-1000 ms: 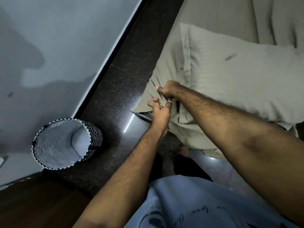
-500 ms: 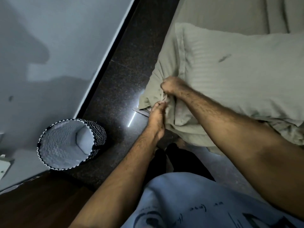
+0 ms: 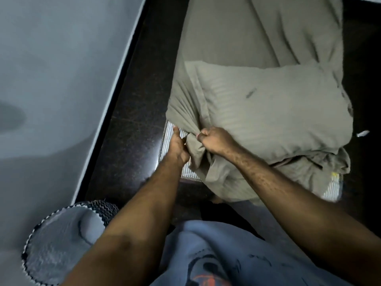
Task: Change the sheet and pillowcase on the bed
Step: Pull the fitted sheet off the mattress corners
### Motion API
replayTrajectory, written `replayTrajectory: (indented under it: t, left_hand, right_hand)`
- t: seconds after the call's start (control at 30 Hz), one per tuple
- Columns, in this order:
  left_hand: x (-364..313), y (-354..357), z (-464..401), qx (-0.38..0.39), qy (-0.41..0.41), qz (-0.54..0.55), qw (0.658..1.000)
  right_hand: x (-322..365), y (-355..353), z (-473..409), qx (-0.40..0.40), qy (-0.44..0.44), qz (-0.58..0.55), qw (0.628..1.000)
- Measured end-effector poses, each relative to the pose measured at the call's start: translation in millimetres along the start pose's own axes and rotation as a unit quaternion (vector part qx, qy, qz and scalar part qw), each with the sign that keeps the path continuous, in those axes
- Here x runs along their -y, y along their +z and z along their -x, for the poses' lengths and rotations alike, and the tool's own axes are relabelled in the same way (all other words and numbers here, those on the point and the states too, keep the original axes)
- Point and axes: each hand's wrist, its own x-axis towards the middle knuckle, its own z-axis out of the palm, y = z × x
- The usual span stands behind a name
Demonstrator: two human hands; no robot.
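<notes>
Olive-grey cotton covered nearly everything: the sheet (image 3: 237, 38) lay rumpled along the bed, and on it, at the near end, sat the pillow in its striped pillowcase (image 3: 278, 112) of the same colour. A second earlier the corner of the bed had been all but hidden under cloth, with only a sliver of ticking showing; now a broad patch of the striped mattress (image 3: 171, 145) stood bare at the near left corner, and another bit showed at the right under the bunched sheet. That suggested the old sheet was being stripped off its corner, so the task looked to be at an early stage, with the pillowcase not yet removed and no fresh linen in view.

The person stood at the bed's end in a blue printed shirt (image 3: 206, 254). The right hand (image 3: 214, 139) was a closed fist round a gathered twist of the sheet just below the pillow's corner. The left hand (image 3: 177, 145) lay just beside it, against the same bunch of cloth and over the bare mattress; its fingers seemed curled into the fabric, though the fold hid most of them.

On the dark floor at the lower left stood a round zigzag-patterned basket (image 3: 37, 234), holding what looked like pale cloth with one rounded lump
</notes>
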Motion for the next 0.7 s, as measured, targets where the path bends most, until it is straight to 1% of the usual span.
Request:
replayTrajectory:
  t: [0.03,0.1,0.17,0.23,0.27,0.3,0.33,0.4,0.47,0.53,0.6,0.67,0.7]
  left_hand:
    - [-9,1,-11,0.010,0.002,0.001,1.000]
    - [-25,6,-35,0.003,0.020,-0.018,1.000]
    - [-46,10,-58,0.006,0.025,-0.070,0.997]
    - [-65,9,-71,0.010,0.014,-0.121,0.992]
    - [-73,6,-72,0.013,0.016,-0.166,0.986]
    - [-80,4,-73,0.029,0.025,-0.193,0.981]
    - [-89,1,-70,0.029,0.048,-0.231,0.971]
    - [-102,-14,-65,0.013,0.106,-0.316,0.943]
    - [-118,-37,-56,0.013,0.129,-0.382,0.915]
    - [-133,-64,-51,0.027,0.135,-0.451,0.882]
    - [-143,-80,-48,0.047,0.169,-0.513,0.840]
    - [-152,-80,-41,0.062,0.200,-0.565,0.798]
    - [-154,-76,-38,0.074,0.210,-0.577,0.786]
  right_hand:
    - [0,4,1,0.002,0.009,0.004,1.000]
    - [3,12,2,0.004,0.019,0.005,1.000]
    - [16,23,0,0.005,0.028,0.011,1.000]
    - [36,31,-4,0.015,0.028,0.051,0.998]
    - [45,34,-8,0.018,0.034,0.079,0.996]
    - [54,35,-12,0.018,0.043,0.107,0.993]
    - [63,35,-15,0.018,0.056,0.131,0.990]
    - [76,36,-23,0.018,0.095,0.147,0.984]
    - [91,38,-29,0.000,0.141,0.121,0.983]
    - [105,35,-35,-0.063,0.172,0.056,0.981]
    - [114,29,-43,-0.124,0.187,-0.002,0.975]
    - [125,24,-55,-0.130,0.192,-0.028,0.972]
    - [129,22,-62,-0.121,0.193,-0.036,0.973]
